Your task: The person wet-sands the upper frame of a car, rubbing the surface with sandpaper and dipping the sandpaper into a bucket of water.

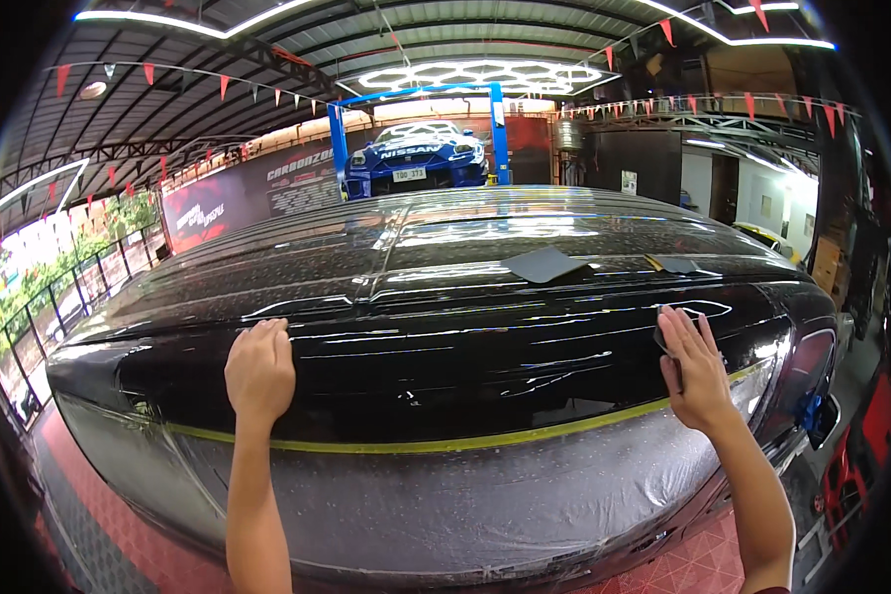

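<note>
The black upper side panel (445, 381) of a large vehicle spans the view in front of me, glossy with bright reflections. My left hand (259, 371) is at the panel's upper edge on the left, its fingers curled closed; what they grip, if anything, is hidden. Against the panel on the right lies my right hand (701, 374), fingers long and pressed together over a small dark flat pad (659, 337), mostly covered. On the roof (297, 262) rest a dark grey sheet (544, 264) and a smaller grey piece (677, 264) with a yellow bit beside it.
Yellow-green tape (445, 445) runs along the panel's lower border. Below it, clear plastic film (465, 505) covers the vehicle's side. Red and grey floor tiles (79, 455) show at the left. Beyond, a blue car (416, 163) stands at a blue lift (498, 134).
</note>
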Action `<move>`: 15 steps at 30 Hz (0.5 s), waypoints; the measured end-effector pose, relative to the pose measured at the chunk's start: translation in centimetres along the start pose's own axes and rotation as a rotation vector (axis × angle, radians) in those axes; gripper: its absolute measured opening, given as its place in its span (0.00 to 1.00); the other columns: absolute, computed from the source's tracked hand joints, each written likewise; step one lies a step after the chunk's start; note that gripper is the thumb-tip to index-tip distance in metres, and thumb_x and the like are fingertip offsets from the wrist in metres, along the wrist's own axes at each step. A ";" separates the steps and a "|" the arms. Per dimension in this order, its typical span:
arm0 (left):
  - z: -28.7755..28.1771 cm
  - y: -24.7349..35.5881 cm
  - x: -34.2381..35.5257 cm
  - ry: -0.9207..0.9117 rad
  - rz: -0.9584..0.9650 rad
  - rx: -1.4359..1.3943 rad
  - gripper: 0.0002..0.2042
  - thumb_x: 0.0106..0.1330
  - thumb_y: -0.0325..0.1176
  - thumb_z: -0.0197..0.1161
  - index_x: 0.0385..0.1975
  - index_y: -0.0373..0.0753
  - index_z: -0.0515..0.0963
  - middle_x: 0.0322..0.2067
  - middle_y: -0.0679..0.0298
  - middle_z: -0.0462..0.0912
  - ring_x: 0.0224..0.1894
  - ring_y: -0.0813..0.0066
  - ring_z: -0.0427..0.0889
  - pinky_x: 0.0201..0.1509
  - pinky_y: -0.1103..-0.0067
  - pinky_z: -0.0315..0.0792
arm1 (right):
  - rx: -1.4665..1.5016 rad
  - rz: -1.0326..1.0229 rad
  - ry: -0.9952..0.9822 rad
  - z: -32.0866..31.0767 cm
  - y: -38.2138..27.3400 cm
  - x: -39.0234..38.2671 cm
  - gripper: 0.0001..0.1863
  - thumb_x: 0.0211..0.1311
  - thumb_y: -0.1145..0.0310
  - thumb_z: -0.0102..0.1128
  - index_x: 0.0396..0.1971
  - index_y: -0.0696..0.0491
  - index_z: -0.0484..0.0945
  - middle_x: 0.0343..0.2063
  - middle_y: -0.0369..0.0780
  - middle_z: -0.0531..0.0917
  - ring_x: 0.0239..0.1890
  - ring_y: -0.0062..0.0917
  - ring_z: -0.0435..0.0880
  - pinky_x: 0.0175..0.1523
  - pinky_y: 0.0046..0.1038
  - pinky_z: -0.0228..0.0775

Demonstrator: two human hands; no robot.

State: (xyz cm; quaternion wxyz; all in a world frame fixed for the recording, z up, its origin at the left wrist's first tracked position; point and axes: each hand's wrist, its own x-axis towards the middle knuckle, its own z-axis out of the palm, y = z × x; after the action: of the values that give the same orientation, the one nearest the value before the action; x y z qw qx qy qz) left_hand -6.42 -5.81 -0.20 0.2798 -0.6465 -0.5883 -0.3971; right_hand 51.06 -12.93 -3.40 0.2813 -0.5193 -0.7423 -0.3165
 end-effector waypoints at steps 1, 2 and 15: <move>-0.1 0.3 0.0 -0.009 -0.015 0.010 0.21 0.79 0.37 0.46 0.53 0.33 0.86 0.56 0.52 0.88 0.63 0.54 0.82 0.74 0.62 0.68 | 0.011 0.015 0.043 1.1 -1.0 0.3 0.37 0.66 0.72 0.63 0.75 0.57 0.65 0.75 0.50 0.70 0.79 0.47 0.64 0.84 0.52 0.47; -0.3 0.7 0.0 -0.018 -0.026 0.021 0.21 0.80 0.37 0.46 0.53 0.33 0.86 0.56 0.52 0.88 0.64 0.55 0.82 0.75 0.62 0.67 | 0.021 0.034 0.087 2.4 -2.4 0.9 0.37 0.66 0.73 0.63 0.75 0.59 0.65 0.75 0.51 0.69 0.79 0.47 0.64 0.84 0.52 0.46; -0.2 -1.5 -0.8 -0.019 0.000 -0.105 0.22 0.82 0.37 0.44 0.54 0.31 0.85 0.56 0.49 0.87 0.62 0.50 0.82 0.74 0.61 0.67 | 0.286 -0.318 0.071 4.8 -21.1 10.4 0.30 0.69 0.68 0.53 0.71 0.58 0.69 0.70 0.48 0.74 0.76 0.41 0.70 0.84 0.54 0.44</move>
State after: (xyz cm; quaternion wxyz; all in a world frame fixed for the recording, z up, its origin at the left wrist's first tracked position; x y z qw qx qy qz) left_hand -7.97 -6.15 -0.92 0.2400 -0.6638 -0.5694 -0.4214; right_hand 27.49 -8.56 -2.49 0.3249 -0.3390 -0.8418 -0.2664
